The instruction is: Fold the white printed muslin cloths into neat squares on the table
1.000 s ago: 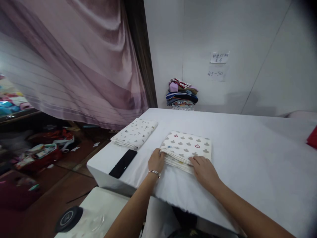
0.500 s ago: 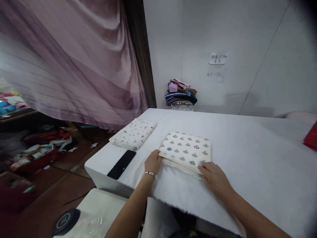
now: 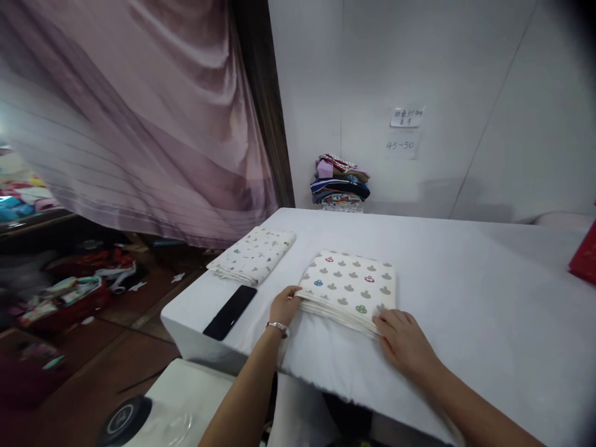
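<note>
A folded cream cloth (image 3: 350, 287) printed with small grey, red, blue and green shapes lies on the white table (image 3: 465, 298). My left hand (image 3: 282, 305) pinches its near-left corner, fingers closed on the layered edge. At the near-right corner rests my right hand (image 3: 404, 341), fingers bent and pressed against the cloth's edge. A bracelet circles my left wrist.
A second folded patterned cloth (image 3: 254, 253) lies to the left, with a black phone (image 3: 230, 311) near the table's left edge. A stack of folded clothes (image 3: 340, 183) sits by the wall. Pink curtain (image 3: 139, 124) hangs left; clutter on the floor (image 3: 65, 292). A red object (image 3: 584, 254) at far right.
My right hand slid from the middle of the cloth's near edge to its near-right corner. The left hand stayed at the near-left corner. The cloth's pattern shows more fully.
</note>
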